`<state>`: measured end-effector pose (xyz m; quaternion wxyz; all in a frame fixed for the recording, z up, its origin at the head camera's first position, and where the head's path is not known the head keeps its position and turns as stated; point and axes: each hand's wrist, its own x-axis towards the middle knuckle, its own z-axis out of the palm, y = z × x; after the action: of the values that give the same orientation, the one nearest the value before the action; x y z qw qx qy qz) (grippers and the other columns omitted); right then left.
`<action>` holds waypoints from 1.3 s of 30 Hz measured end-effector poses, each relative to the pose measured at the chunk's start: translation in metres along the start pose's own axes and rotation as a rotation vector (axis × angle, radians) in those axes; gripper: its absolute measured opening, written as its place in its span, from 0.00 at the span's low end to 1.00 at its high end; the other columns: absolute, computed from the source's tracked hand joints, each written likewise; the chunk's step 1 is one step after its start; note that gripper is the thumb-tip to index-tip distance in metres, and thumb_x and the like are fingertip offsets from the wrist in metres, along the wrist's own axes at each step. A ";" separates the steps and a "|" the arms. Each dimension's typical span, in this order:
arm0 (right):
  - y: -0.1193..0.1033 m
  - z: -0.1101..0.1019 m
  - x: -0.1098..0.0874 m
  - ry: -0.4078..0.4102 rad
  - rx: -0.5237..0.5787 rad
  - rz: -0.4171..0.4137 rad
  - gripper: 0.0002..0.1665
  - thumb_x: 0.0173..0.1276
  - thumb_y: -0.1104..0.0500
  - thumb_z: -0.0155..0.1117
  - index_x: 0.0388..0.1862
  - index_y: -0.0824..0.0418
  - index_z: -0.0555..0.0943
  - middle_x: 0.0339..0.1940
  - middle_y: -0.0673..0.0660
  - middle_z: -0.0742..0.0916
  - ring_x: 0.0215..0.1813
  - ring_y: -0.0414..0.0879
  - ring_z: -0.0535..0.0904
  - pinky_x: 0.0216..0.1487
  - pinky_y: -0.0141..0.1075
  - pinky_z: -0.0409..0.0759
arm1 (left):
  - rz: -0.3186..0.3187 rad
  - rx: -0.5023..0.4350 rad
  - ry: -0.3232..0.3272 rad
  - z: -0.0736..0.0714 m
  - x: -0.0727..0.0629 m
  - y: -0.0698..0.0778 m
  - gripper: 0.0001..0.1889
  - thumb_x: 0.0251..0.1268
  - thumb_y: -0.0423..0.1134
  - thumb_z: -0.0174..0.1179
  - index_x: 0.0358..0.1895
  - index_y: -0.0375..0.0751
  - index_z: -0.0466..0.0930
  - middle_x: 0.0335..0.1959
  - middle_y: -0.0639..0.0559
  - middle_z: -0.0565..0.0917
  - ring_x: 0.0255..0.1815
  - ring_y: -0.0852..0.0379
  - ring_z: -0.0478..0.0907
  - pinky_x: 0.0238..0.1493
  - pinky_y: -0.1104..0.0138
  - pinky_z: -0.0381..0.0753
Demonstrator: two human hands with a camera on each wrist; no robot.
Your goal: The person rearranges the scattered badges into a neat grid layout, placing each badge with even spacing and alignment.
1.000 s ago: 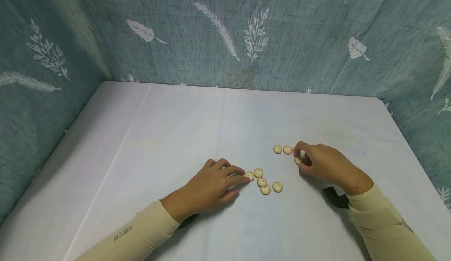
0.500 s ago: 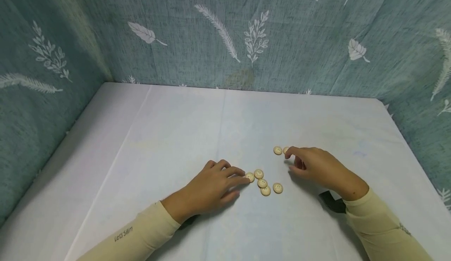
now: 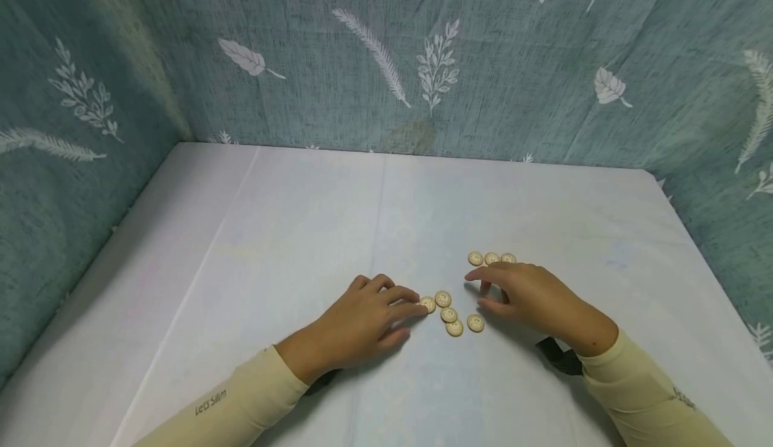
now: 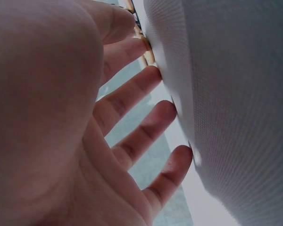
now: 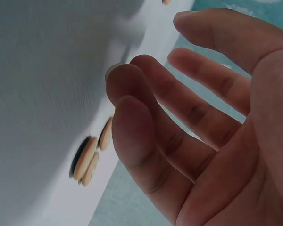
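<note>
Right hand (image 3: pixel 531 299) has moved leftward, nearer the clustered buttons (image 3: pixel 449 315).

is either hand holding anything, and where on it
Nothing seems held: the left hand only touches a button at its edge, and the right hand shows nothing between its fingers.

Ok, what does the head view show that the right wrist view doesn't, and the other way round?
Only the head view: the left hand and the beige sleeves. Only the right wrist view: the palm of the right hand. Both share: that right hand, some tan buttons, the white table surface and the teal printed cloth.
</note>
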<state>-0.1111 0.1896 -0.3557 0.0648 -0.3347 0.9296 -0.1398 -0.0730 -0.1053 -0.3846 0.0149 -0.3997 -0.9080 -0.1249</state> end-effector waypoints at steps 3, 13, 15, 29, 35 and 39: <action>-0.002 0.003 0.000 0.013 -0.006 -0.024 0.21 0.62 0.58 0.73 0.55 0.54 0.84 0.37 0.42 0.86 0.25 0.27 0.69 0.31 0.28 0.72 | 0.002 0.006 0.006 -0.001 0.001 0.000 0.19 0.71 0.48 0.58 0.64 0.63 0.78 0.61 0.63 0.81 0.58 0.56 0.76 0.50 0.57 0.73; -0.011 0.010 0.000 -0.007 -0.029 -0.088 0.18 0.62 0.55 0.73 0.52 0.53 0.86 0.38 0.45 0.86 0.26 0.27 0.67 0.29 0.27 0.69 | 0.000 0.008 0.000 0.001 0.000 -0.001 0.19 0.72 0.49 0.57 0.64 0.63 0.78 0.61 0.63 0.80 0.58 0.57 0.75 0.50 0.57 0.72; -0.012 0.010 0.001 -0.010 -0.030 -0.097 0.19 0.62 0.54 0.73 0.52 0.53 0.87 0.39 0.46 0.86 0.26 0.28 0.67 0.29 0.28 0.70 | 0.004 0.010 0.006 0.001 0.000 -0.001 0.19 0.72 0.49 0.58 0.64 0.62 0.78 0.61 0.63 0.80 0.58 0.57 0.75 0.50 0.58 0.72; -0.020 0.021 0.000 0.017 0.004 -0.164 0.17 0.62 0.55 0.74 0.51 0.50 0.88 0.39 0.46 0.83 0.27 0.29 0.71 0.29 0.26 0.71 | -0.001 0.004 0.000 0.003 0.000 -0.001 0.19 0.72 0.49 0.58 0.63 0.63 0.79 0.60 0.64 0.81 0.57 0.57 0.75 0.50 0.57 0.73; -0.024 0.024 0.000 0.016 -0.003 -0.176 0.18 0.61 0.53 0.75 0.52 0.49 0.88 0.38 0.46 0.82 0.26 0.29 0.70 0.27 0.24 0.70 | 0.002 0.003 -0.004 0.004 -0.002 -0.001 0.19 0.72 0.49 0.58 0.64 0.62 0.79 0.61 0.63 0.81 0.57 0.57 0.75 0.51 0.56 0.73; -0.026 0.025 0.001 0.022 -0.007 -0.165 0.17 0.61 0.53 0.75 0.50 0.48 0.88 0.38 0.45 0.82 0.26 0.29 0.70 0.28 0.24 0.71 | 0.004 0.010 0.015 0.004 -0.002 -0.001 0.19 0.71 0.49 0.58 0.63 0.62 0.79 0.60 0.64 0.81 0.56 0.57 0.75 0.50 0.57 0.73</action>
<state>-0.0911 0.1645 -0.3718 0.0417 -0.4088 0.9000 -0.1453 -0.0723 -0.1065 -0.3894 0.0240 -0.4004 -0.9077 -0.1233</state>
